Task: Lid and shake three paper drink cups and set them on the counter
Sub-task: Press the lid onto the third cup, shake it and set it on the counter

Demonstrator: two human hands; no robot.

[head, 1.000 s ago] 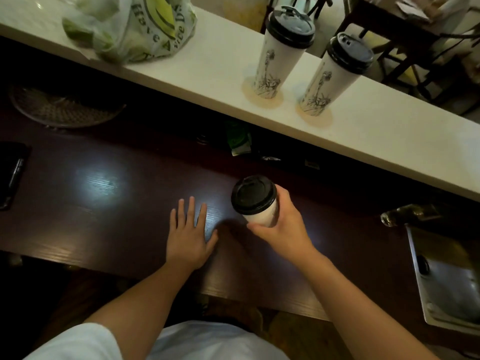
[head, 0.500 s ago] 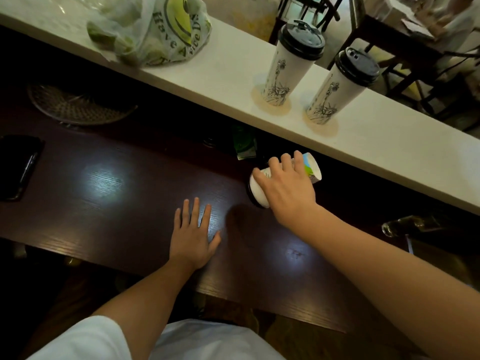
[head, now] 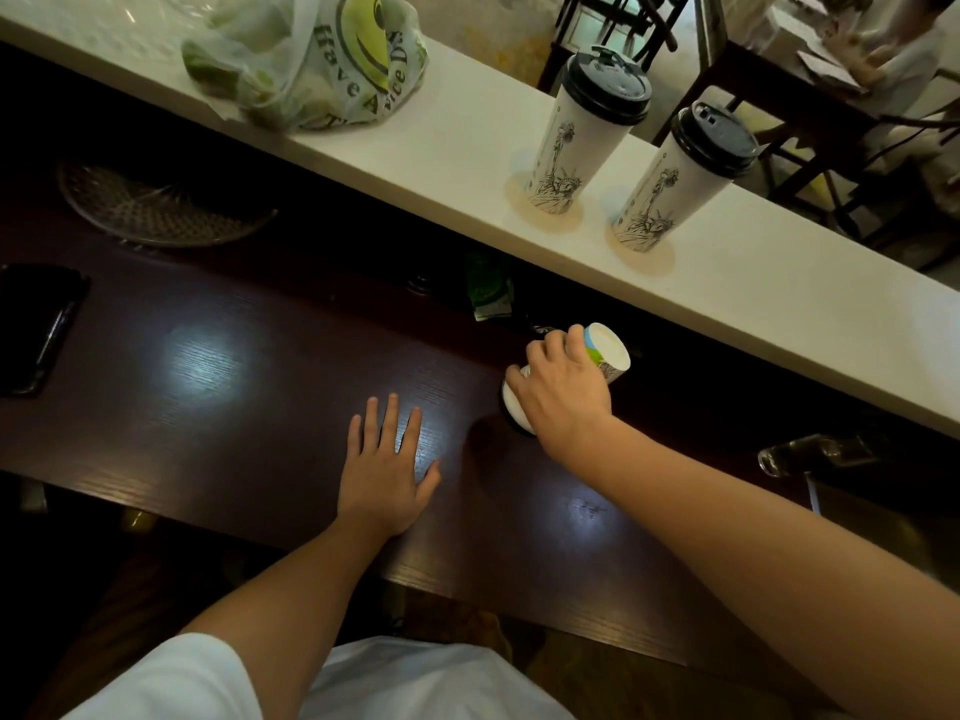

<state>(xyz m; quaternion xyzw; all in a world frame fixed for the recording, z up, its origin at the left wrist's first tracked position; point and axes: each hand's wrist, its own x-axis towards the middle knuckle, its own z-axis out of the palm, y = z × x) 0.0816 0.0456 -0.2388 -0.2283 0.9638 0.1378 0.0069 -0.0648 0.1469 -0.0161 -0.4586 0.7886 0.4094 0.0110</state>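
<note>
My right hand (head: 563, 394) grips a short white paper cup (head: 607, 351) with a black lid, tipped over so its base points up and to the right and its lid faces down toward the dark wooden worktop (head: 208, 387). My left hand (head: 387, 467) lies flat on that worktop, fingers spread, holding nothing. Two tall white paper cups with black lids stand upright on the raised white counter (head: 753, 283): one cup (head: 576, 142) on the left, the other cup (head: 675, 187) just right of it.
A plastic bag of green fruit (head: 311, 59) lies on the white counter at the left. A round wire rack (head: 156, 210) and a black phone (head: 36, 324) sit at the worktop's left end. A green packet (head: 488, 293) lies under the counter ledge. A sink edge (head: 831, 491) is at the right.
One second ago my right hand held the small cup upright; it has since tipped it lid-down and moved it up and away toward the counter. My left hand stayed flat.
</note>
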